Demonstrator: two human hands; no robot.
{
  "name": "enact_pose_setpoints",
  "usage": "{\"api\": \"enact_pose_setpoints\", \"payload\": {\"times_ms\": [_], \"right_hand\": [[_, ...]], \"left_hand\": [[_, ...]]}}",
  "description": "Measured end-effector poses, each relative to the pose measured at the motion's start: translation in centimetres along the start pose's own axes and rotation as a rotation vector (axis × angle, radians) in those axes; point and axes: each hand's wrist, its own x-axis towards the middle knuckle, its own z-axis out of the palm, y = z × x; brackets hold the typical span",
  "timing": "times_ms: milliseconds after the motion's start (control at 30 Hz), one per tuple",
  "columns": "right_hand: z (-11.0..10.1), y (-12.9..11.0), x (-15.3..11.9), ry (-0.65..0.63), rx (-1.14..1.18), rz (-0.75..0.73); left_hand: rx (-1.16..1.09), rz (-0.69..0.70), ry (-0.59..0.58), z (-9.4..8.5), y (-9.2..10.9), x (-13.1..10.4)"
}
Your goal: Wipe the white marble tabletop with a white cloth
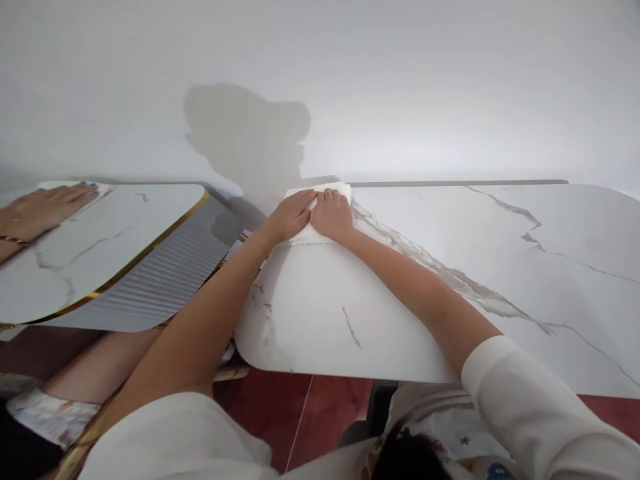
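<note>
A folded white cloth (313, 235) with a scalloped near edge lies at the far left part of a white marble-patterned table (345, 300). On its left side rests my left hand (291, 215), fingers stretched out flat and close together, tips near its middle. Against it, my right hand (332, 213) presses on the right side of the cloth with its fingers bent over it. The two hands touch at the thumbs. What lies under the palms is hidden, and whether the cloth is fabric or paper I cannot tell.
To the left, another person's hand (55, 207) lies on a white cloth (104, 193) atop a second marble-patterned table (125, 230) with gold trim and a grey ribbed side (155, 290). A pale wall (425, 87) stands behind both tables. Red floor (295, 407) shows below.
</note>
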Motion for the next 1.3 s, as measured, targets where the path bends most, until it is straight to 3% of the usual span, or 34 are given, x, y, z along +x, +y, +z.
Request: {"api": "enact_pose_setpoints", "payload": {"times_ms": [267, 500, 767, 933, 1133, 1300], "right_hand": [[-1.3, -4.1, -4.9, -0.047, 0.039, -0.025], [-2.4, -7.0, -9.9, -0.041, 0.04, -0.067], [-4.3, -9.1, -15.0, -0.103, 0.013, -0.15], [-5.7, -8.5, -17.3, -0.104, 0.004, -0.167], [-7.9, -5.3, -19.3, -0.09, 0.015, -0.16], [-8.5, -3.8, -18.2, -0.101, 0.002, -0.079]], "left_hand": [[0.01, -0.024, -0.024, -2.2, 3.3, -6.4], [0.044, -0.081, -0.002, -3.1, 6.0, -12.4], [0.052, -0.143, -0.015, -4.2, 10.2, -17.7], [0.043, -0.165, -0.066, -4.7, 13.3, -18.0], [0.068, -0.162, -0.075, -3.5, 17.4, -15.9], [-0.019, -0.209, -0.035, -2.7, 18.1, -13.2]]}}
